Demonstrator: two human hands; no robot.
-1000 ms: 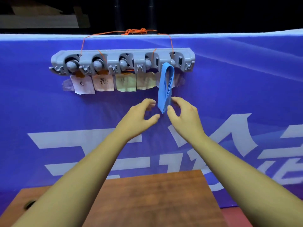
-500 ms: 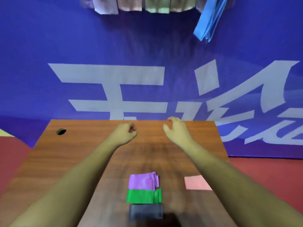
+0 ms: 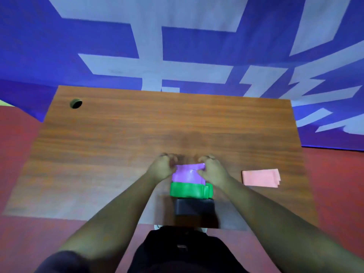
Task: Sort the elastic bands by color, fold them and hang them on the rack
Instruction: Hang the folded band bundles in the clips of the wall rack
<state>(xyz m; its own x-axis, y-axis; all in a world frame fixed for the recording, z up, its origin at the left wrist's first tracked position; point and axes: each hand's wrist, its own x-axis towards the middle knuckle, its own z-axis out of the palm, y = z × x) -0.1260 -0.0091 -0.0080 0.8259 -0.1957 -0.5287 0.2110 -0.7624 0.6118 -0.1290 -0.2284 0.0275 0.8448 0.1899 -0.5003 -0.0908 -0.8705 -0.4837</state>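
Head view: a folded purple band (image 3: pixel 187 175) lies flat on the wooden table (image 3: pixel 137 134), held at both ends by a person's bare hands. The left grip (image 3: pixel 162 167) is curled round the band's left edge. The right grip (image 3: pixel 211 170) is curled round its right edge, the thumb lying across the purple top. Motion blur softens both sets of fingers, so how many of them touch the band cannot be told.

A folded green band (image 3: pixel 187 191) touches the purple band's near edge, on the person's side. A folded black band (image 3: pixel 194 207) lies one place further from the purple band in the same line, against the green one and close to the table's near edge. The three make a short column between the two forearms.

A folded pink band (image 3: pixel 260 177) lies flat to the right of the purple band, apart from it and past the right grip.

Far to the left of the purple band, and beyond it, a round hole (image 3: pixel 76 103) shows in the tabletop. Beyond the purple band, behind the table's far edge, rises a blue banner (image 3: pixel 98 46) with large pale characters. Red floor (image 3: pixel 334 194) shows on both sides of the table. Nearer the camera than the purple band, dark clothing (image 3: pixel 177 253) fills the bottom of the frame.
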